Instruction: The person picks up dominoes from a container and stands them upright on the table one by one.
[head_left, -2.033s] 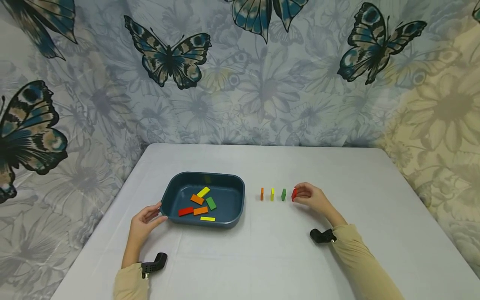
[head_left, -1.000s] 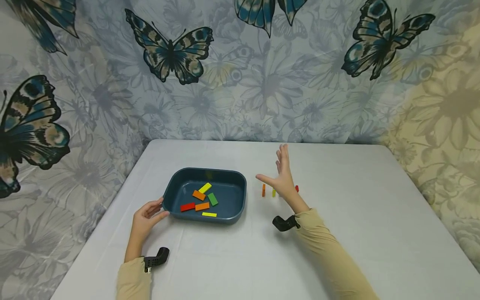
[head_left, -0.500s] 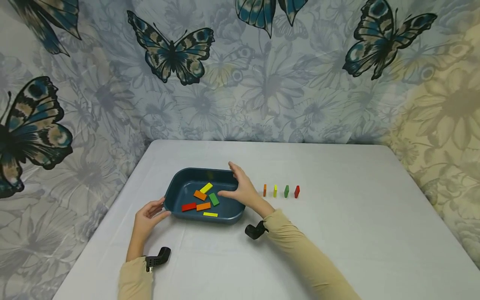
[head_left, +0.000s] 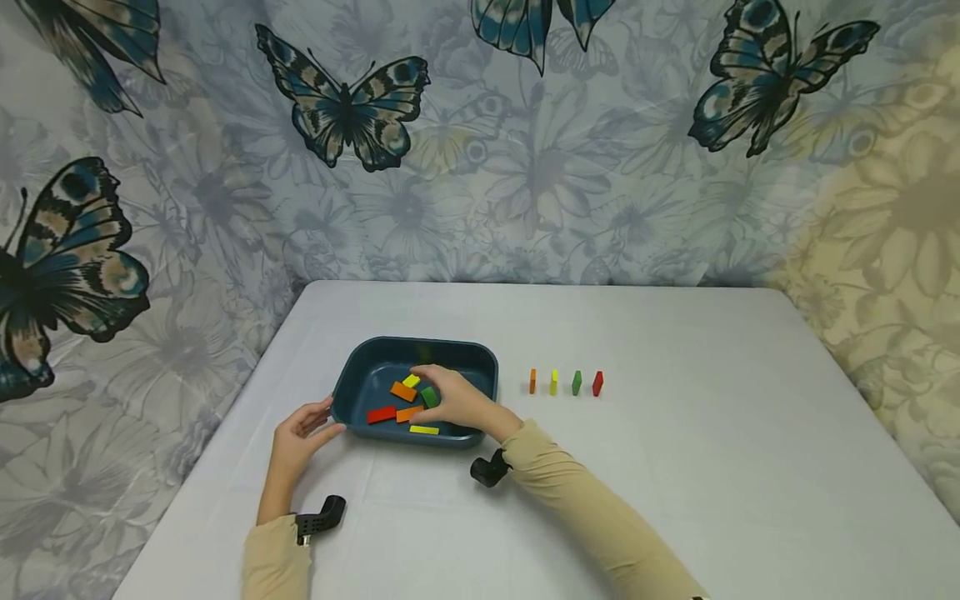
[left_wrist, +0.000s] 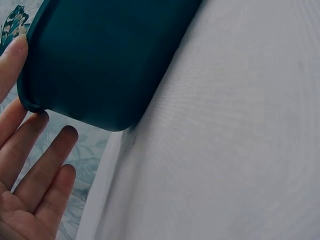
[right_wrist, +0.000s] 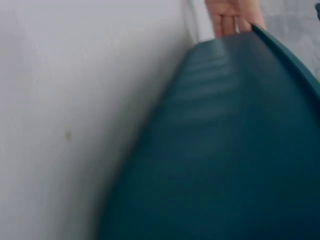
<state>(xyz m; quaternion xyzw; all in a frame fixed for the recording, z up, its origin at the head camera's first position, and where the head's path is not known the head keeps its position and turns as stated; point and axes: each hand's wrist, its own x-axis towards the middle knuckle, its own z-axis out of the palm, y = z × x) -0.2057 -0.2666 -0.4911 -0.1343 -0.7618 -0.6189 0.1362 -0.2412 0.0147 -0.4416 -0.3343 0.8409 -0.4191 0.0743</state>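
A dark teal tray (head_left: 491, 375) stands on the left half of the table. In it lie several small domino-like blocks, among them a red block (head_left: 381, 414), an orange block (head_left: 403, 391) and a green block (head_left: 428, 397). My left hand (head_left: 294, 442) touches the tray's left end; the left wrist view has the thumb (left_wrist: 15, 60) at the rim and the other fingers fairly straight below it. Over the tray, my right hand (head_left: 459, 402) has thumb and fingers spread apart above the blocks, partly hiding them. The right wrist view shows mostly the tray's outer wall (right_wrist: 215, 140), blurred.
Right of the tray several blocks stand upright in a spaced row: orange block (head_left: 532, 382), yellow block (head_left: 554, 382), green block (head_left: 577, 383) and red block (head_left: 597, 384). The white table (head_left: 675, 467) ends at a butterfly-patterned backdrop (head_left: 547, 183).
My right hand has let go of the red block, which stands at the row's right end, and has moved left over the tray, lowering toward its blocks. The left hand stays at the tray.
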